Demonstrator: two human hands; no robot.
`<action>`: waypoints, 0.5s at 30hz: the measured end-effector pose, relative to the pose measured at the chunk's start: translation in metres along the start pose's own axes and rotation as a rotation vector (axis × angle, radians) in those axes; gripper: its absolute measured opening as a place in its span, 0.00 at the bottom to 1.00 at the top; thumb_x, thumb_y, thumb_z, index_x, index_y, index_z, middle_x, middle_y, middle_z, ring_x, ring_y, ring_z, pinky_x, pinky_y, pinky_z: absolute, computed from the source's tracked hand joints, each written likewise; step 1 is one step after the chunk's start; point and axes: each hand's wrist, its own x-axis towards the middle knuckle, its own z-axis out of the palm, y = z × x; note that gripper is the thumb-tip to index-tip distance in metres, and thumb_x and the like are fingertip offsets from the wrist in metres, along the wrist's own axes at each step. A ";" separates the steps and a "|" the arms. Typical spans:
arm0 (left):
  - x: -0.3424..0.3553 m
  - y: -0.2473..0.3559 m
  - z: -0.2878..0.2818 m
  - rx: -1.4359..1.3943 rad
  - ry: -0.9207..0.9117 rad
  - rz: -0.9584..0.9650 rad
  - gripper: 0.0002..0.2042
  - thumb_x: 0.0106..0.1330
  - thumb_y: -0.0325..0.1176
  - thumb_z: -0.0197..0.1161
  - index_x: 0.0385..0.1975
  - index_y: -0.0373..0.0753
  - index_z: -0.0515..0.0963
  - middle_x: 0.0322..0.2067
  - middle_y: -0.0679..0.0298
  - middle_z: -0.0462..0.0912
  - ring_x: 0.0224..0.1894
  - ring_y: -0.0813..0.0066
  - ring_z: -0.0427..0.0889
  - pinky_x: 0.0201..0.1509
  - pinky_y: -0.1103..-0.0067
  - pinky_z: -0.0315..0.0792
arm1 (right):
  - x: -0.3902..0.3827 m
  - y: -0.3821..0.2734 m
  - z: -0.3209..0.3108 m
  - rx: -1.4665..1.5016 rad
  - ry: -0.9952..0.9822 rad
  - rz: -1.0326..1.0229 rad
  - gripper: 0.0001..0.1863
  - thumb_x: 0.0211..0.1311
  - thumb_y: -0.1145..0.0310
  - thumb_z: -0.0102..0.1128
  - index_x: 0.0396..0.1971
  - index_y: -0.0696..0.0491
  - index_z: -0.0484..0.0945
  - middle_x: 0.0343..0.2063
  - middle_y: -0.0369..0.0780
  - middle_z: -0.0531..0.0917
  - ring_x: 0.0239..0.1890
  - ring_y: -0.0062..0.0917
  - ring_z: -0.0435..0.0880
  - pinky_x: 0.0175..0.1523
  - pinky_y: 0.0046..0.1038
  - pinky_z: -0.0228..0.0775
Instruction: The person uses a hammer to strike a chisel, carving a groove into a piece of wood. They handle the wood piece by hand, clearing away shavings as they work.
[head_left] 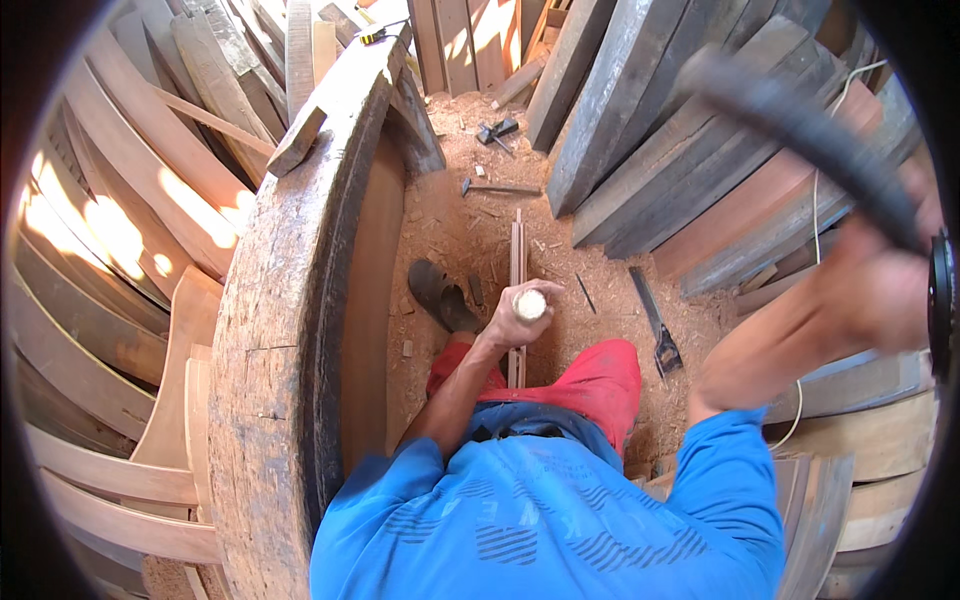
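Note:
My left hand (518, 318) is closed round an upright chisel (530, 304). Only the pale round end of its handle shows; the blade is hidden below the fist. Under that hand a narrow, grooved wooden piece (518, 250) runs away from me between my legs. On the right, my right hand (895, 265) is raised and blurred by motion. It is wrapped round a dark, thick, club-like mallet (800, 140) that slants up toward the far middle.
A worn timber bench (260, 380) stands at left, bearing a wood block (297, 142). On the shaving-strewn floor lie a hammer (500, 188), a black tool (497, 131), a thin dark rod (585, 293) and a handsaw (655, 325). Planks (690, 190) lean at right; curved boards (150, 200) crowd the left.

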 end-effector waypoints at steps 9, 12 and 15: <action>-0.022 0.000 0.004 -0.085 0.067 -0.025 0.13 0.60 0.23 0.65 0.45 0.36 0.82 0.43 0.62 0.86 0.48 0.76 0.83 0.55 0.77 0.76 | -0.247 0.034 -0.107 -0.436 -1.421 0.892 0.15 0.55 0.66 0.67 0.40 0.58 0.78 0.25 0.51 0.84 0.30 0.47 0.85 0.37 0.43 0.76; 0.015 -0.027 0.004 0.001 0.168 0.173 0.08 0.60 0.22 0.64 0.39 0.36 0.82 0.39 0.59 0.86 0.46 0.70 0.85 0.53 0.75 0.78 | -0.284 0.017 -0.146 -0.221 -1.207 1.111 0.11 0.56 0.69 0.68 0.34 0.57 0.76 0.20 0.39 0.80 0.24 0.29 0.81 0.31 0.35 0.72; 0.079 -0.051 -0.004 -0.153 0.275 -0.500 0.09 0.61 0.26 0.67 0.41 0.37 0.84 0.31 0.65 0.87 0.36 0.74 0.85 0.43 0.76 0.80 | -0.326 0.004 -0.179 -0.093 -1.068 1.403 0.10 0.56 0.70 0.69 0.29 0.56 0.75 0.19 0.31 0.74 0.22 0.17 0.73 0.28 0.28 0.68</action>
